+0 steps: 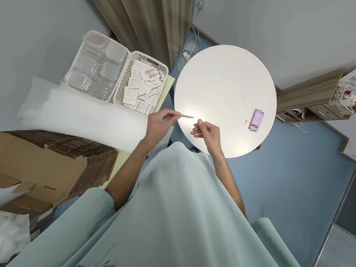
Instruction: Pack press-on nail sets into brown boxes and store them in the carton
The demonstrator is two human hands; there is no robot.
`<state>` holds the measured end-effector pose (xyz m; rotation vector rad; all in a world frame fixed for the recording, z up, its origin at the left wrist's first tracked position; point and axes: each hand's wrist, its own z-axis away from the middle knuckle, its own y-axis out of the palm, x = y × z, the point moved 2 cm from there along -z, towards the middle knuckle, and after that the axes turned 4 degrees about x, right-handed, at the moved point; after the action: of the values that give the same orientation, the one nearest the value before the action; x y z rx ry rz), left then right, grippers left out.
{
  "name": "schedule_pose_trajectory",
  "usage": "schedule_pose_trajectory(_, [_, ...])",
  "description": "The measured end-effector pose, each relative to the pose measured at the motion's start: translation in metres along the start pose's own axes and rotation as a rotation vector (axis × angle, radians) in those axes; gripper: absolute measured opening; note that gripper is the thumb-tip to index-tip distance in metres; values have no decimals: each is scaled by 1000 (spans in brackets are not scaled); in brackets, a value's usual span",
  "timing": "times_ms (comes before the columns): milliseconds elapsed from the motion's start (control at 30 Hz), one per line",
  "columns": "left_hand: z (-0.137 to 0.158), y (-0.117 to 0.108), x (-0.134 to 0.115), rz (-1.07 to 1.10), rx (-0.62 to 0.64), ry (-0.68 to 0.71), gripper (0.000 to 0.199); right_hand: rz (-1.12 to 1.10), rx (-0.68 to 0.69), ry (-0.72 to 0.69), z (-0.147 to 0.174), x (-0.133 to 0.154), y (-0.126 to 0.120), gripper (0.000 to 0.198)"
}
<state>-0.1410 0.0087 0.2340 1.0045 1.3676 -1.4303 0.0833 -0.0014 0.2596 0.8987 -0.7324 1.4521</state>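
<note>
Over the near edge of the round white table [228, 70], my left hand [159, 125] is closed in a pinch on a thin, pointed grey tool [186, 116], perhaps tweezers. The tool lies almost level, its tip toward my right hand [209, 135]. That hand is just right of the tip, thumb and forefinger pressed together and the other fingers loosely curled. Whatever is between them is too small to make out. On the right part of the tabletop lies a pixelated purple-pink item [256, 120], with a small dark sliver [245, 121] beside it.
Left of the table, a white basket [121, 78] holds many white cards [144, 87], beside a white tray of clear plastic boxes [91, 65]. White sheets [83, 116] and folded brown cartons [33, 160] lie nearer me. A wooden shelf [311, 93] stands at right.
</note>
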Motion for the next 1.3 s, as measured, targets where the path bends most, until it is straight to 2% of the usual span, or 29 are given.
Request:
schedule_pose_trajectory(167, [19,45,-25,-68,57,209,25,-62,39,51,0,4,-42,66])
schedule_pose_trajectory(300, [27,70,-33,-81,106,208,24,-128,30,50,3,-11,-68,57])
schedule_pose_trajectory(367, [30,81,-38,-5,76,123,27,-147,-16,5,6,-17,-75,53])
schedule_pose_trajectory(467, [31,97,-38,241,20,-98,49,-123,-96,-103,11,-22,-80,51])
schedule_pose_trajectory(533, [29,106,-35,397,25,-230,63,-103,-118,-164,15,-23,-82,53])
schedule_pose_trajectory(600, [26,114,-32,486,34,-312,67,-90,-128,-198,18,-22,-83,55])
schedule_pose_trajectory(733, [22,119,-35,559,48,-362,60,-91,-130,-227,23,-19,-89,56])
schedule_pose_trajectory(867, [19,117,-43,659,129,-385,60,-172,-103,-241,26,-15,-92,54])
schedule_pose_trajectory(1000, [13,115,-48,734,351,-395,72,-300,-39,-162,30,-15,-84,56])
schedule_pose_trajectory(1067, [11,116,-52,719,488,-367,77,-345,-1,-117,33,-16,-78,56])
schedule_pose_trajectory(1133, [11,116,-55,684,563,-325,79,-346,26,-74,36,-17,-73,58])
schedule_pose_trajectory(1200, [11,117,-57,641,562,-295,78,-305,38,-36,39,-18,-70,60])
schedule_pose_trajectory(1300, [14,115,-56,563,492,-283,72,-180,-5,-20,43,-17,-72,62])
